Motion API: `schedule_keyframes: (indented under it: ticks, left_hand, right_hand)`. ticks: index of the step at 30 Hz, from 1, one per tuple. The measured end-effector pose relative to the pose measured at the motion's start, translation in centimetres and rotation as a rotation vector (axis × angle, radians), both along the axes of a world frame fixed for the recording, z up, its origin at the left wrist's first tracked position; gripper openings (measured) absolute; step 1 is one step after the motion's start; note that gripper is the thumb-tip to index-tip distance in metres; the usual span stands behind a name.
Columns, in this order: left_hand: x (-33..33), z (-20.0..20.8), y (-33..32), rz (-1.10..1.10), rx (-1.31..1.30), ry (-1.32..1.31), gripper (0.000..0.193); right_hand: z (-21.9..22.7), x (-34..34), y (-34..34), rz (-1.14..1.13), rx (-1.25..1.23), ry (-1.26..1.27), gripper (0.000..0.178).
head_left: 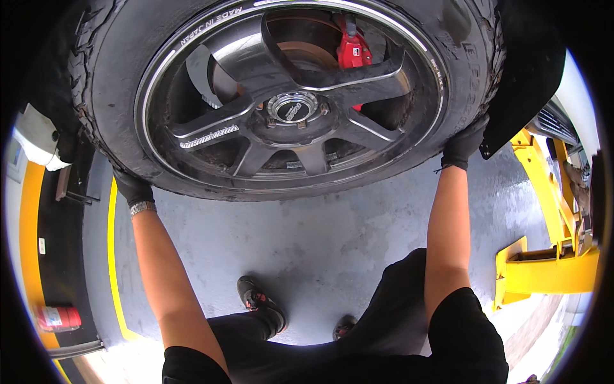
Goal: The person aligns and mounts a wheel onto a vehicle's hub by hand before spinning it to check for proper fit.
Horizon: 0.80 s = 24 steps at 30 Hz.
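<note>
A large car wheel (256, 131) fills the upper part of the head view, its dark spoked rim facing me and its black tire (115, 83) around it. Between the spokes a red brake caliper (353, 54) shows at the upper right, with part of a rusty brake disc. My left hand (133, 188), in a black glove, grips the tire's lower left edge. At the lower right edge my right hand (465, 144), gloved too, holds the tire's tread side. The fingers of both hands are partly hidden by the tire.
At the right stands a yellow steel frame (543, 269) with a foot plate on the grey floor (307, 237). Dark bodywork (527, 83) hangs right of the wheel. A yellow line (112, 256) runs along the left, near a red cylinder (59, 318) by the wall.
</note>
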<state>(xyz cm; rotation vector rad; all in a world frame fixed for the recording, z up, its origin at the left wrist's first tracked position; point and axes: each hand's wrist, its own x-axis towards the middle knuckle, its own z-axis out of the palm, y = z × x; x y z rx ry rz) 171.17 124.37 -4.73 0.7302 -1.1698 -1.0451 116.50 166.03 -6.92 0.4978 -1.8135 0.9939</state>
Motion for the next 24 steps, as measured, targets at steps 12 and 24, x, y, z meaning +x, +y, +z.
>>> schedule_keyframes:
  ticks: [12,24]
  left_hand:
    - [0.4,-1.2,-1.6,0.339,-0.16,-0.291,0.047]
    - [0.3,-0.9,-1.2,0.218,-0.187,-0.214,0.041]
  right_hand:
    - [1.0,0.5,0.3,0.212,-0.086,-0.066,0.048]
    - [0.1,-0.2,0.0,0.11,-0.068,0.028,0.046]
